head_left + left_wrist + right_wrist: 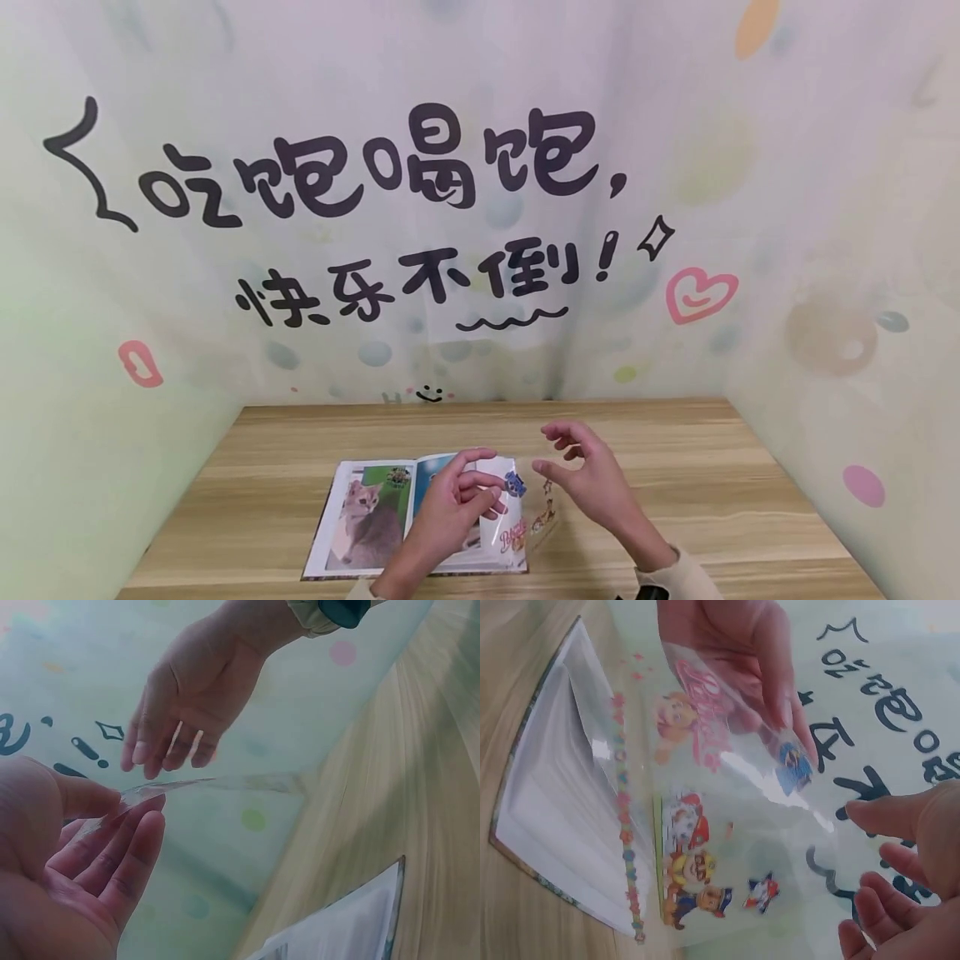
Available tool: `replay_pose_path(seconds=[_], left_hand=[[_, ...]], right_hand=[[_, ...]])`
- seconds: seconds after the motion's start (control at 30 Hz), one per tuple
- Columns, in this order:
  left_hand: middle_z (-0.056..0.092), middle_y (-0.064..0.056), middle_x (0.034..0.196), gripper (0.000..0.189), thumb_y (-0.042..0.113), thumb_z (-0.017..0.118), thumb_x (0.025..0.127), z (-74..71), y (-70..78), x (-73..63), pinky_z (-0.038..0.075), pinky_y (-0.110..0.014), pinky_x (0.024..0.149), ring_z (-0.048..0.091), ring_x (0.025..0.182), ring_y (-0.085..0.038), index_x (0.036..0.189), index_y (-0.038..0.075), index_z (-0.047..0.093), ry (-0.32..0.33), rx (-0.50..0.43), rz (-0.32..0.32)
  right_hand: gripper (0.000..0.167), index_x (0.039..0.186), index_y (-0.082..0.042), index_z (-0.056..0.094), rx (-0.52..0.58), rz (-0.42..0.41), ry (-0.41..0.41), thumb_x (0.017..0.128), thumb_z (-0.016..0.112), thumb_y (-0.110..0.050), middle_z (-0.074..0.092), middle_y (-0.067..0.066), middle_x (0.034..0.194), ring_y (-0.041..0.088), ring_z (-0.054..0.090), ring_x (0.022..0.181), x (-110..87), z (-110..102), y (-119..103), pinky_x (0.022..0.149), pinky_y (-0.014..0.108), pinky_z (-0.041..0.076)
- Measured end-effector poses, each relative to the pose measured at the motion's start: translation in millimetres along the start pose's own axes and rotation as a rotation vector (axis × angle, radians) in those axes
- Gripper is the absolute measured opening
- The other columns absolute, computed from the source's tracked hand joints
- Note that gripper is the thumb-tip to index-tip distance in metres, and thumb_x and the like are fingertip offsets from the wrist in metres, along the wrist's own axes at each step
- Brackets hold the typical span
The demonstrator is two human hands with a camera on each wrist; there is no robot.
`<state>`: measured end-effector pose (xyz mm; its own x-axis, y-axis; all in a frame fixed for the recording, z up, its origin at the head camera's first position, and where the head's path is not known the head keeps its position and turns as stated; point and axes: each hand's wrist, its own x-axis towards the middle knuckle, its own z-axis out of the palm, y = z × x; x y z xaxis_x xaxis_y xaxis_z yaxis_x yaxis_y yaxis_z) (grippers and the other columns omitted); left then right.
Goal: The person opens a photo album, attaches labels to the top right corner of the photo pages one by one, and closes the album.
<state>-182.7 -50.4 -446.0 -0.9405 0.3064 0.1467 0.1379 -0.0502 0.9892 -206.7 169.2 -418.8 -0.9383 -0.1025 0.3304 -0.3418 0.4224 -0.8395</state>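
Note:
A clear plastic sheet of cartoon stickers [694,877] hangs in the air, pinched at one edge between the thumb and fingers of my left hand [453,504]. Pink lettering, puppy figures and a small blue sticker [793,769] show on it in the right wrist view. To the right of the sheet is my right hand [588,479], raised with its fingers spread and loosely bent, holding nothing. An album [327,542] lies spread on the table beneath the left hand. Its left page bears a cat photo [367,517]; the right page is partly hidden by the hand and sheet.
The wooden table [675,517] reaches to a patterned curtain [480,367] with dark lettering at the back. More pale curtain walls stand at left and right. A dark band [651,593] is at the right wrist.

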Motion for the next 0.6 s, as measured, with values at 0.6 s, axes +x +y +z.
replay_pose_path(seconds=[0.6], left_hand=[[0.071,-0.022,0.102,0.042,0.009,0.067,0.094,5.9,-2.9,2.3,0.059,-0.029,0.071,0.072,0.080,-0.019,0.132,0.003,0.051,0.012,-0.006,0.016]], right_hand=[[0.029,0.103,-0.015,0.069,-0.033,-0.220,-0.050,0.078,0.084,-0.012,0.069,-0.005,0.095,0.015,0.064,0.087,-24.3,26.7,-1.8,0.078,0.029,0.052]])
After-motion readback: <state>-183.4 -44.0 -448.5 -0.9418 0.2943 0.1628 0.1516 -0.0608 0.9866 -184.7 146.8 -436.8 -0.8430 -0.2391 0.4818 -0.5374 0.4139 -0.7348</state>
